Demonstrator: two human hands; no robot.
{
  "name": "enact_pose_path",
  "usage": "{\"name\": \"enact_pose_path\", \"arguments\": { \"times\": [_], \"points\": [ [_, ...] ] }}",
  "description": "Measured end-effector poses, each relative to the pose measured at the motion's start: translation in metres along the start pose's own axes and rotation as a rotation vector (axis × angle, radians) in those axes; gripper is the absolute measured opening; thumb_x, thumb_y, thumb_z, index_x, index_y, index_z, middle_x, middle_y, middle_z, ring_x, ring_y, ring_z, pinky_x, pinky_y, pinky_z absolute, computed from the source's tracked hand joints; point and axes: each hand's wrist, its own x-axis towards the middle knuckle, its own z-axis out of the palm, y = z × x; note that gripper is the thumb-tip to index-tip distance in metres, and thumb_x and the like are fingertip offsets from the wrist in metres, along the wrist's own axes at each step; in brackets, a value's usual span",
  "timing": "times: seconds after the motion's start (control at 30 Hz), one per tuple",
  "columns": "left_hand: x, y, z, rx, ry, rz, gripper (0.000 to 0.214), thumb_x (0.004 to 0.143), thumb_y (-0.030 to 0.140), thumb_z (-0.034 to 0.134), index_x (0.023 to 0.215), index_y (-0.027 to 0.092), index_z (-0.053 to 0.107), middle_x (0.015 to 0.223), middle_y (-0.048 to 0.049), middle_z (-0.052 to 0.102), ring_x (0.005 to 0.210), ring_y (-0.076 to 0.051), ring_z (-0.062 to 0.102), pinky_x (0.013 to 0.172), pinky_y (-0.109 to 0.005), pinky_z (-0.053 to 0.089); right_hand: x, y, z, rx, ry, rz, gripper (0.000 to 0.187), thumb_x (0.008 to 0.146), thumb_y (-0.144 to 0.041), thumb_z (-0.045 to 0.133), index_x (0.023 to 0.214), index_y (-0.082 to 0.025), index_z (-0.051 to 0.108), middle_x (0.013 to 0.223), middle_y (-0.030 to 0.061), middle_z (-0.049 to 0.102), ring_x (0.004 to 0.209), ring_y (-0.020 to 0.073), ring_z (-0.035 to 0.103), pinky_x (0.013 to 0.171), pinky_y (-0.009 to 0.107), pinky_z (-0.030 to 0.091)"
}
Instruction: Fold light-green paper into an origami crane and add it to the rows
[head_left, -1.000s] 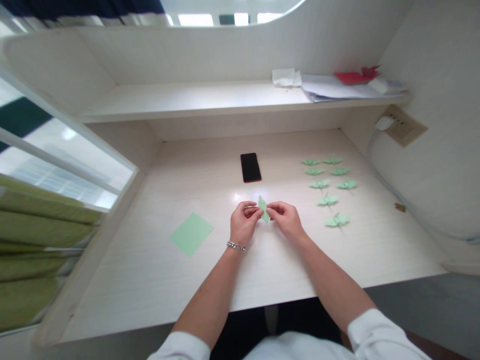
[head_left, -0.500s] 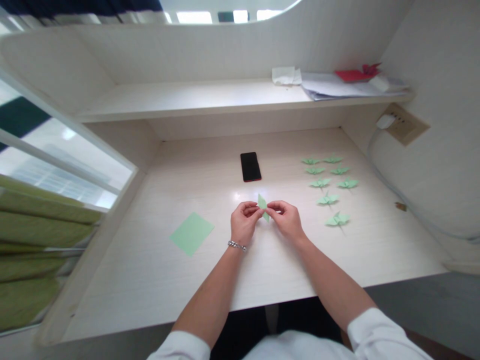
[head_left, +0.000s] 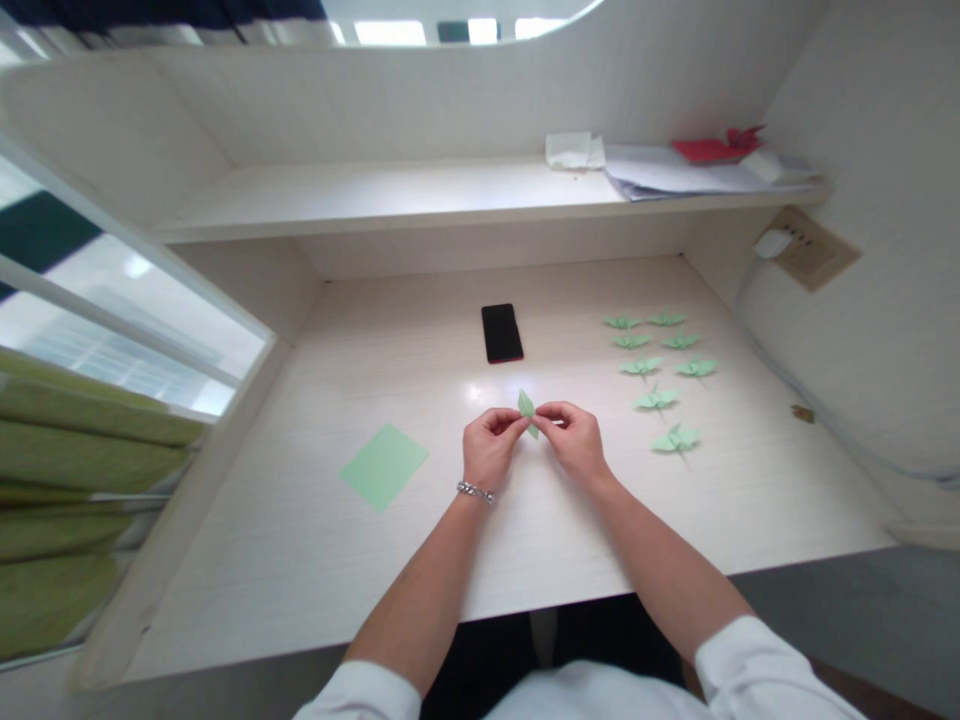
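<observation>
A small folded piece of green paper (head_left: 526, 405) is held between my two hands over the desk. My left hand (head_left: 491, 443) pinches its left side with thumb and fingertips. On the right side, my right hand (head_left: 574, 438) grips it in the same way. The fingertips cover the paper's middle, so its inner folds are hidden. Left of my hands, a flat green paper square (head_left: 384, 467) lies on the desk. Several folded green paper cranes (head_left: 656, 399) stand in two columns to the right.
A black phone (head_left: 502, 333) lies beyond my hands. The shelf (head_left: 390, 196) above holds white papers (head_left: 660, 172) and a red paper piece (head_left: 712, 150). A white cable (head_left: 780, 370) runs from the wall socket (head_left: 814, 250) down the right side.
The folded paper's tip has shifted slightly to the right between my fingers. Both hands keep nearly the same place and grip.
</observation>
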Motion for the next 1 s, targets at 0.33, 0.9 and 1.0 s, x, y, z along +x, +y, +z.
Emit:
{"name": "enact_pose_path", "arguments": {
  "times": [0.33,0.9,1.0],
  "points": [
    [0.001,-0.0042,0.0,0.039,-0.036,0.053,0.022,0.067,0.032,0.074,0.081,0.016,0.068,0.081,-0.0054,0.07,0.076,-0.017,0.064,0.075,-0.031,0.052,0.0,-0.0005,-0.0005,-0.017,0.003,-0.008,0.025,0.071,-0.04,0.069,0.081,-0.017,0.07,0.083,0.0071,0.071,0.075,0.0201,0.065,0.068,0.03,0.052],
    [-0.0022,-0.0036,0.0017,0.091,-0.037,0.088,0.022,0.072,0.035,0.071,0.082,0.017,0.067,0.081,-0.0049,0.069,0.075,-0.016,0.064,0.072,-0.028,0.052,-0.0054,-0.0079,0.0009,-0.222,0.022,-0.166,0.019,0.079,-0.038,0.06,0.079,-0.019,0.067,0.08,0.0046,0.068,0.068,0.0165,0.061,0.063,0.028,0.05],
    [-0.0031,-0.004,0.0022,0.063,-0.039,0.08,0.022,0.071,0.033,0.072,0.085,0.017,0.068,0.083,-0.0057,0.07,0.075,-0.017,0.065,0.074,-0.03,0.052,-0.0052,-0.008,0.0011,-0.218,0.018,-0.146,0.019,0.078,-0.037,0.061,0.08,-0.019,0.067,0.078,0.0038,0.069,0.065,0.0161,0.062,0.064,0.028,0.05]
  ]
}}
